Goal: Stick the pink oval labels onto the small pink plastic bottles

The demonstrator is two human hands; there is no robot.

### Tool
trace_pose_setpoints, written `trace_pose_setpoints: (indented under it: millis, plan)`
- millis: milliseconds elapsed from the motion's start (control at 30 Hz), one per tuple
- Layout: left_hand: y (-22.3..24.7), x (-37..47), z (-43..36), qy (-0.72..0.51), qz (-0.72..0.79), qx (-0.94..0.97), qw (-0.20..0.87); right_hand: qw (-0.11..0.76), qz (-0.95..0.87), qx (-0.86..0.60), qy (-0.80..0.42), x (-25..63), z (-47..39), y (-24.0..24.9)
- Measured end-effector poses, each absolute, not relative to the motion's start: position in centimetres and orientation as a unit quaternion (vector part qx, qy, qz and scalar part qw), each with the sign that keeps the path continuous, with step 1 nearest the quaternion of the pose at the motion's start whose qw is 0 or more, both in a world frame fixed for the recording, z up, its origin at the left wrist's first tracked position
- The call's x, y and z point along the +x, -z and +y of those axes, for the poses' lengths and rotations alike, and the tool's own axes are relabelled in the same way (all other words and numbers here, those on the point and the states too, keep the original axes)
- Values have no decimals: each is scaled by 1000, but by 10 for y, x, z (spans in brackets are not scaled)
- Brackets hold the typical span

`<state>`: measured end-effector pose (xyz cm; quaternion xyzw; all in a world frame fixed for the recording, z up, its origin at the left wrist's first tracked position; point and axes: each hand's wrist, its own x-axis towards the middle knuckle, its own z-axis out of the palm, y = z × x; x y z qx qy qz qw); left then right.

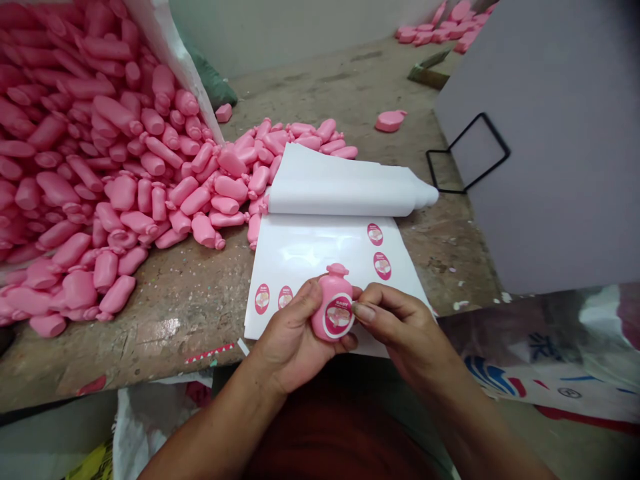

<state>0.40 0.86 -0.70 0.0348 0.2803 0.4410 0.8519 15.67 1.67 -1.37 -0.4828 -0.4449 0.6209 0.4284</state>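
My left hand (293, 337) is wrapped around a small pink plastic bottle (331, 285), its neck pointing away from me. On the bottle's front sits an oval sticker (339, 315), dark pink with a white rim and the word BABY. My right hand (400, 320) pinches at the sticker's right edge with thumb and fingertips; how much of the sticker lies flat is hard to see. Beneath both hands lies a white sticker sheet (320, 247) with a few oval stickers at its right side and lower left. Its far part is folded back in a loose roll (340, 193).
A large heap of pink bottles (115, 133) spills from a white sack (185, 53) at left. One loose bottle (391, 121) lies farther back, and more bottles (445, 28) lie at the far right. A grey panel (560, 153) with a black wire stand (467, 157) stands at right.
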Motion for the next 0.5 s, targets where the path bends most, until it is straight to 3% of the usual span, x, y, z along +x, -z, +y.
trace_pose_setpoints:
  millis: [500]
  plan:
    - [-6,11,6,-497,365,86,783,374,-502,-534,-568,157,21,2]
